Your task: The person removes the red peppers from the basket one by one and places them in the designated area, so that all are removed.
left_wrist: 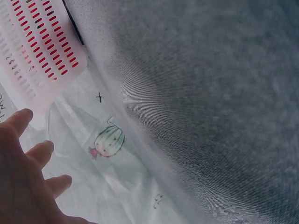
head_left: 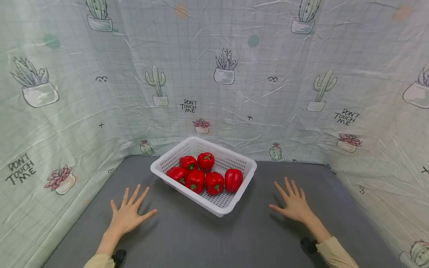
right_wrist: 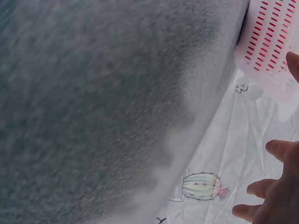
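A white perforated plastic basket stands at an angle near the back of the grey table, with several red bell peppers inside. To its left and nearer the front, my left hand is spread over the table, fingers apart, holding nothing. My right hand is spread likewise on the basket's right side, also holding nothing. Both hands are apart from the basket. In the left wrist view the fingers show beside the basket's slotted wall; the right wrist view shows the other hand's fingers similarly.
The grey tabletop extends around the basket and under both hands. A wrinkled cloth backdrop with printed cacti and lettering hangs behind the table and along both sides. Dark bands circle the wrists beside beige sleeves.
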Demonstrator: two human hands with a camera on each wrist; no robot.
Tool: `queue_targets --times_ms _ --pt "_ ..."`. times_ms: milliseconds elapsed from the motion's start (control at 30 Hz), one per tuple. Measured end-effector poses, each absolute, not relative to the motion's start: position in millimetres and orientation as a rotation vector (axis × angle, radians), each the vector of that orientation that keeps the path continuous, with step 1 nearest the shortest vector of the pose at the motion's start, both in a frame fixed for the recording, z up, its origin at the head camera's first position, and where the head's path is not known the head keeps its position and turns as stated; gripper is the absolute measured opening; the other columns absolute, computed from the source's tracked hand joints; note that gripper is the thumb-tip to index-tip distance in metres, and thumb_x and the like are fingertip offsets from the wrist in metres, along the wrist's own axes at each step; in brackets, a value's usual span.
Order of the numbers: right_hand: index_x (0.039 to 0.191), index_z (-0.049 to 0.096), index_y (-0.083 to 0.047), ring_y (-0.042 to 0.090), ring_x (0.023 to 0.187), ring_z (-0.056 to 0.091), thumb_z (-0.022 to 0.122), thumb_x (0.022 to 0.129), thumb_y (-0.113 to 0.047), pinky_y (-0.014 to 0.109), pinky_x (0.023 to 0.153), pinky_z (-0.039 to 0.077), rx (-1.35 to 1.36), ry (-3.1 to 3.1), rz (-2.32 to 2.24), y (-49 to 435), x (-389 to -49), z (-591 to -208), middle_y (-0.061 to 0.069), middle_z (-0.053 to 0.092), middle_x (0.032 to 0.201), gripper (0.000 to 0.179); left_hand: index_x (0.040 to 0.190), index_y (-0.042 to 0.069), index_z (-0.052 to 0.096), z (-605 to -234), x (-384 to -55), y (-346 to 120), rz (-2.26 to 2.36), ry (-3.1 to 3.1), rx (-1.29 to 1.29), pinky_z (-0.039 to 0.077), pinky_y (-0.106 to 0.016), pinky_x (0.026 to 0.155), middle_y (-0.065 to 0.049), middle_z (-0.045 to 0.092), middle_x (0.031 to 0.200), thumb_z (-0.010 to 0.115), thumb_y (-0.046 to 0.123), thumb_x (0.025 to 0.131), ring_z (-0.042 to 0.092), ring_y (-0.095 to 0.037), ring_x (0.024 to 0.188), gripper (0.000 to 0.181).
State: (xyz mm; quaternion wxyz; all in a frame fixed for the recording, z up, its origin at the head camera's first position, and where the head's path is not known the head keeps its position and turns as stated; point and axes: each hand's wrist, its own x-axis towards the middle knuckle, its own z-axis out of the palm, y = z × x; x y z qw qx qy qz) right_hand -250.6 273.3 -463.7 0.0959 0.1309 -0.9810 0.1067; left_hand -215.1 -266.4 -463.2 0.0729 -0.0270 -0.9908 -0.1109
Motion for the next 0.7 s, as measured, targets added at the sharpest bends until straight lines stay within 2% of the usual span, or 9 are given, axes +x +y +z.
queue_targets --times_ms 400,700 --pt "0.140 0.029 -0.019 0.044 0.133 0.015 0.057 0.073 -0.060 0.066 0.097 0.012 0.458 -2.850 0.326 258.8 -256.1 -460.0 0.021 0.015 0.148 0.083 0.143 0.029 0.018 -457.4 -212.6 -258.0 -0.354 -2.944 -0.114 -0.010 -0.076 0.087 -0.012 0.014 0.150 0.052 0.066 0.073 0.000 -0.042 0.136 0.086" --pt "0.140 0.030 -0.021 0.041 0.134 0.017 0.059 0.074 -0.058 0.064 0.099 0.014 0.534 -2.779 0.299 243.5 -257.2 -449.4 0.016 0.019 0.148 0.081 0.142 0.031 0.019 -453.5 -214.3 -253.3 -0.346 -2.930 -0.137 -0.009 -0.075 0.089 -0.010 0.013 0.150 0.054 0.065 0.072 0.003 -0.041 0.136 0.086"
